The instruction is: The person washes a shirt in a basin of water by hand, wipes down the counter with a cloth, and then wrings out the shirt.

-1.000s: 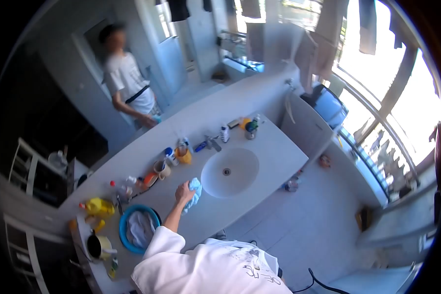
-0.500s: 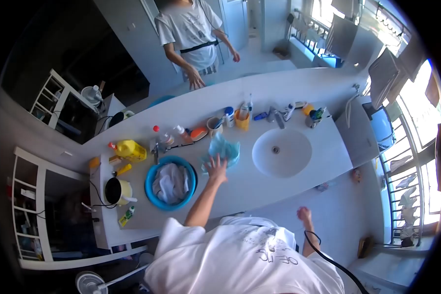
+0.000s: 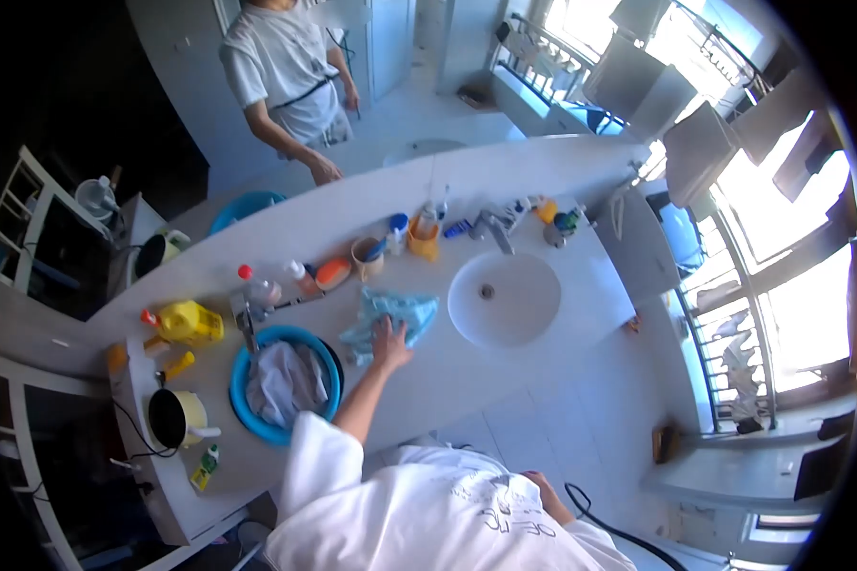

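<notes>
On the white countertop (image 3: 428,381) lies a crumpled light-blue cloth (image 3: 405,310). My left hand (image 3: 390,344) rests on its near edge with the fingers spread and pointing away from me, and nothing is gripped. To the left stands a round blue basin (image 3: 241,404) holding a bunched white cloth (image 3: 286,381). My right hand (image 3: 540,485) hangs low beside my waist, in front of the shirt. Its fingers are mostly hidden, so their pose cannot be made out.
A white sink bowl (image 3: 505,314) with a faucet (image 3: 493,228) is to the right. A yellow jug (image 3: 190,323), pot (image 3: 176,419) and green-capped bottle (image 3: 205,466) stand left. Along the mirror are a brush (image 3: 333,274), cups and bottles.
The view has shifted, so the counter sits further left. My left hand lies lower on the cloth, which looks flatter and wider. My right hand has come in toward my waist.
</notes>
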The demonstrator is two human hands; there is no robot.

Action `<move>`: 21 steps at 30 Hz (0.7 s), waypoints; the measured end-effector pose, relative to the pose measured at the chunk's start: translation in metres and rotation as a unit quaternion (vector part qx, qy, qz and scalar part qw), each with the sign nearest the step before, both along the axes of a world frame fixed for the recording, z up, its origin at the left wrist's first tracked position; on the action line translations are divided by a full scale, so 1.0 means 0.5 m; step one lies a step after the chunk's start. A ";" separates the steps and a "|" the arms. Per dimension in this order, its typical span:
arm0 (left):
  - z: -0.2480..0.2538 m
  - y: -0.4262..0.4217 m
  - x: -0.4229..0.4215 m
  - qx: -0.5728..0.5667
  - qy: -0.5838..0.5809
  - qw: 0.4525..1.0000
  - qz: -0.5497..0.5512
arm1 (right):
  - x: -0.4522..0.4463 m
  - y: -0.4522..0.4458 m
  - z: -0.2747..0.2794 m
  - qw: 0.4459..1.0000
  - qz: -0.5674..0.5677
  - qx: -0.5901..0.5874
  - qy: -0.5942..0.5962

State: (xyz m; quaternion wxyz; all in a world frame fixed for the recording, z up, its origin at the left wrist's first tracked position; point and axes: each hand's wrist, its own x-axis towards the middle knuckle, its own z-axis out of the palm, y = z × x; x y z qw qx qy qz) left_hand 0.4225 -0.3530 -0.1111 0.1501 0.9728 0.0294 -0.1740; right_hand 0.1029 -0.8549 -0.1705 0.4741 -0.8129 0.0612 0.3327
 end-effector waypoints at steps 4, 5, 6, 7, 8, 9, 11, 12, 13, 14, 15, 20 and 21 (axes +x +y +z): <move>0.048 -0.014 0.049 -0.017 0.024 0.999 0.028 | -0.082 -0.041 -0.191 0.982 0.083 -0.019 -0.170; 0.046 -0.023 0.030 -0.018 0.020 0.999 0.033 | -0.047 0.012 -0.120 0.995 -0.088 -0.052 0.005; 0.044 -0.033 0.008 -0.046 -0.032 0.998 0.019 | -0.007 0.072 -0.038 0.956 -0.252 -0.085 0.125; 0.043 -0.037 -0.023 -0.070 -0.082 0.994 0.005 | 0.011 0.083 -0.045 0.944 -0.300 -0.021 0.138; 0.048 -0.043 -0.072 -0.062 -0.081 0.995 0.011 | 0.018 0.088 -0.068 0.925 -0.345 0.043 0.153; 0.053 -0.053 -0.134 -0.045 -0.091 0.995 0.004 | 0.021 0.116 -0.051 0.937 -0.323 0.034 0.130; 0.052 -0.063 -0.269 -0.034 -0.084 0.996 0.020 | 0.039 0.169 -0.031 0.950 -0.290 0.035 0.110; 0.040 -0.053 -0.349 -0.036 -0.066 0.996 0.039 | 0.040 0.201 -0.036 0.957 -0.268 0.034 0.108; 0.021 -0.039 -0.443 -0.018 -0.049 0.997 0.057 | 0.011 0.225 -0.038 0.963 -0.246 0.028 0.110; 0.008 -0.034 -0.515 -0.006 -0.041 0.996 0.079 | 0.001 0.240 -0.047 0.965 -0.238 0.033 0.108; -0.003 -0.014 -0.592 0.005 -0.040 0.996 0.077 | -0.015 0.273 -0.061 0.967 -0.213 0.052 0.127; -0.015 0.135 -0.951 -0.008 0.150 0.961 0.234 | -0.151 0.374 -0.140 0.967 0.040 -0.023 0.251; -0.032 0.170 -1.024 -0.003 0.180 0.944 0.276 | -0.172 0.379 -0.176 0.955 0.119 -0.053 0.267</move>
